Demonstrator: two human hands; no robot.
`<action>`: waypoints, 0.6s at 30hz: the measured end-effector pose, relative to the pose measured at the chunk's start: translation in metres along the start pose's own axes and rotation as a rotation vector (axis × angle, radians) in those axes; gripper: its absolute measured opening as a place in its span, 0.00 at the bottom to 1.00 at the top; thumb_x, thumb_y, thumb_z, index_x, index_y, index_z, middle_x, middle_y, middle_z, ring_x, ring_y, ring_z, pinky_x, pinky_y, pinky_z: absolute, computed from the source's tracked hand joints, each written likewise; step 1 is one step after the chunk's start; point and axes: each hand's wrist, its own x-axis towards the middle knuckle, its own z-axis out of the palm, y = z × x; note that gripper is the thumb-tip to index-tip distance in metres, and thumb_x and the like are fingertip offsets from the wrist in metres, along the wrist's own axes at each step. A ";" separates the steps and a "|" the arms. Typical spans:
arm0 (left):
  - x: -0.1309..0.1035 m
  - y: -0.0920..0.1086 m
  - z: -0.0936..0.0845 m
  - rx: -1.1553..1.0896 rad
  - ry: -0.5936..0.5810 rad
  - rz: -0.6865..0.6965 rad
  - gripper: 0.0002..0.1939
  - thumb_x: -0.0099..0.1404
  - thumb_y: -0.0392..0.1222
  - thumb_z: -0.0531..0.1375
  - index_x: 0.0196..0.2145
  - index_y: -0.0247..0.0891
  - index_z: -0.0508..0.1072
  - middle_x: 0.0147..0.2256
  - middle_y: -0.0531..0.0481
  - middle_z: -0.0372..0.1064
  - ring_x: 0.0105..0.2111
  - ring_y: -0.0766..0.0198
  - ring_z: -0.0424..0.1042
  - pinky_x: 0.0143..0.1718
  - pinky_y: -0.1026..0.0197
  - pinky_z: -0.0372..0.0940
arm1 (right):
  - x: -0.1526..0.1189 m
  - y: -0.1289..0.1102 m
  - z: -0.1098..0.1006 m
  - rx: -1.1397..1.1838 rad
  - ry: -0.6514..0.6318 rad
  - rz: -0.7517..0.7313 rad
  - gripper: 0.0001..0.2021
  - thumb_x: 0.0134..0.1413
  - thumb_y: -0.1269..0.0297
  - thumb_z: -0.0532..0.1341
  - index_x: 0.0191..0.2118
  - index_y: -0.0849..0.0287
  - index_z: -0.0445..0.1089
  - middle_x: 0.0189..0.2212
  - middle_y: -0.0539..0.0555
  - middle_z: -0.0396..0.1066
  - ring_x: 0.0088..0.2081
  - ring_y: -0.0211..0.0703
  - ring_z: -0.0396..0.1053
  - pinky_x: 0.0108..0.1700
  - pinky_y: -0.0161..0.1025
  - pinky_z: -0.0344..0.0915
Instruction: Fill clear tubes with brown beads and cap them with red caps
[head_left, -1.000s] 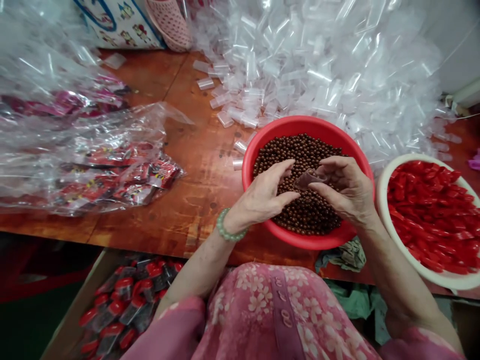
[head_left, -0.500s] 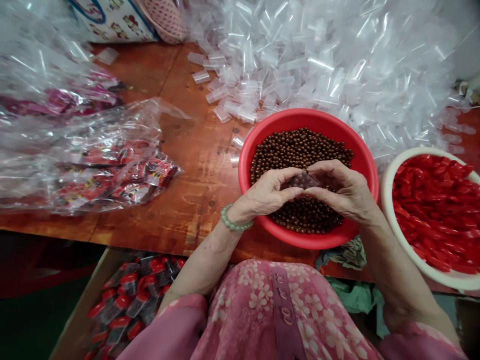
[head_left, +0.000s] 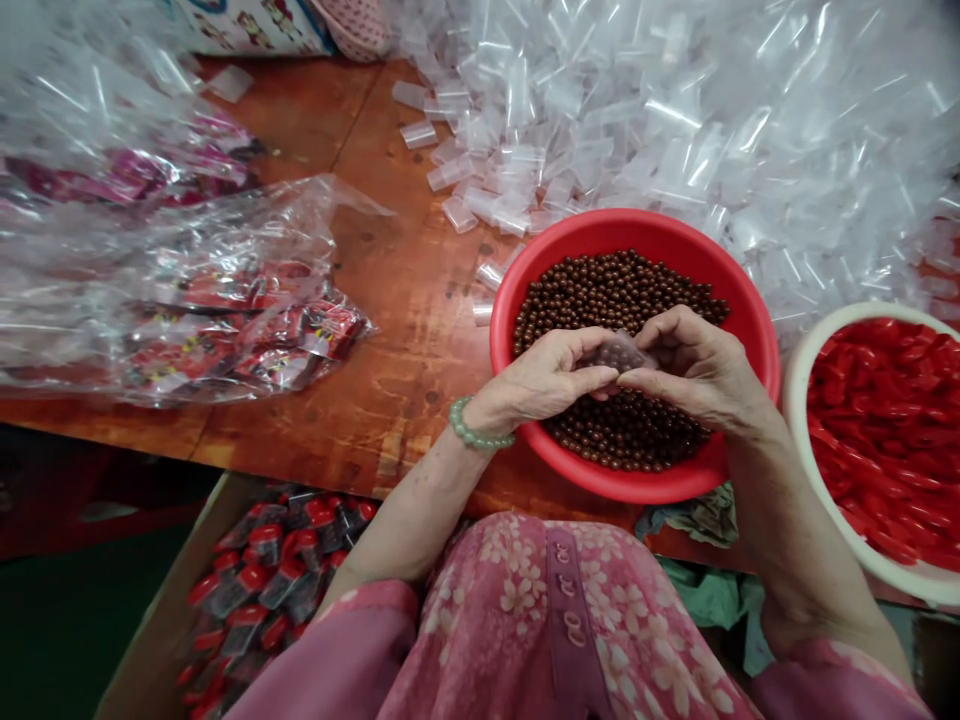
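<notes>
Over a red basin [head_left: 761, 330] of small brown balls [head_left: 600, 290], my two hands meet around a small clear plastic container [head_left: 619, 353] with brown balls inside. My left hand [head_left: 547, 375], with a green bead bracelet at the wrist, grips the container's left side between thumb and fingers. My right hand [head_left: 705, 370] pinches its right end, fingers curled and the thumb tip close to the left thumb. The fingers hide part of the container. More brown balls [head_left: 630, 435] show below the hands.
A white basin [head_left: 799, 400] of red plastic caps [head_left: 885, 430] stands at right. Clear empty containers [head_left: 600, 130] are heaped behind. Clear bags of red packets [head_left: 225, 330] lie at left on the wooden table [head_left: 405, 330]. Below the edge, a box holds red-capped filled containers [head_left: 262, 570].
The view has shifted slightly, so the basins appear further right. My right fingers have lifted and curled more at the container's end, which my left hand still grips.
</notes>
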 end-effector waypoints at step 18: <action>-0.002 -0.009 -0.002 -0.447 0.034 0.032 0.26 0.54 0.37 0.75 0.50 0.36 0.77 0.44 0.44 0.80 0.44 0.60 0.81 0.53 0.57 0.73 | -0.103 0.005 -0.090 -0.495 0.737 0.239 0.15 0.50 0.55 0.73 0.43 0.54 0.81 0.37 0.55 0.81 0.36 0.48 0.77 0.44 0.48 0.72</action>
